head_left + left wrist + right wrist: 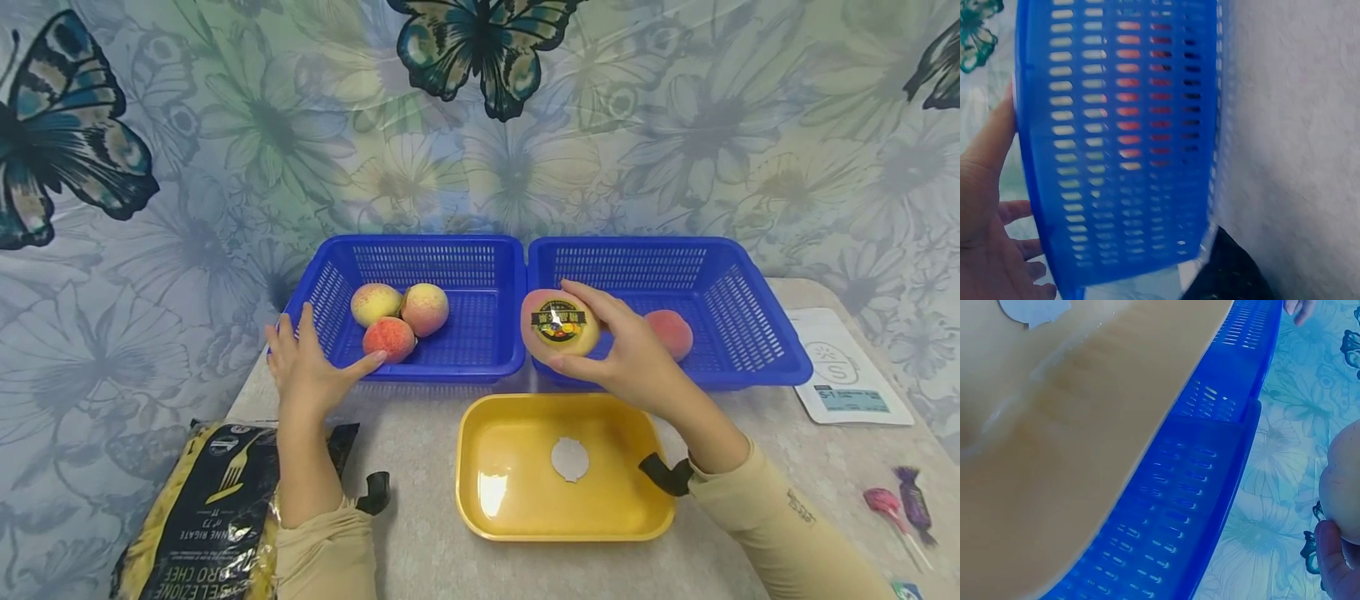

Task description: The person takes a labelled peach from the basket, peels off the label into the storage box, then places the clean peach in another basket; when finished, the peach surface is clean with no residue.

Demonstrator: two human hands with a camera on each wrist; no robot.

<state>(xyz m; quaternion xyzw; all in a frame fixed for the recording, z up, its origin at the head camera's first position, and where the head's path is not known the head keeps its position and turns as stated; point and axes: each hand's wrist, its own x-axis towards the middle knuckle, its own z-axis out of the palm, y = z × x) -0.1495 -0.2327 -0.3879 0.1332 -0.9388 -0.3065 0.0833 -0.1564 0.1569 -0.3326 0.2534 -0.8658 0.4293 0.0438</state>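
Tan sleeves (326,554) flank a yellow tray (513,446); the right hand (630,354) pinches a stickered peach (560,323), best held lightly; the left hand (311,375) rests spread at a blue basket (457,371).

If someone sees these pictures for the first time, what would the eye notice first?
Probably the eye falls on the labelled peach in the right hand, near the left end of the right blue basket. Next may come the yellow tray in front of the baskets, then the three peaches grouped in the left blue basket.
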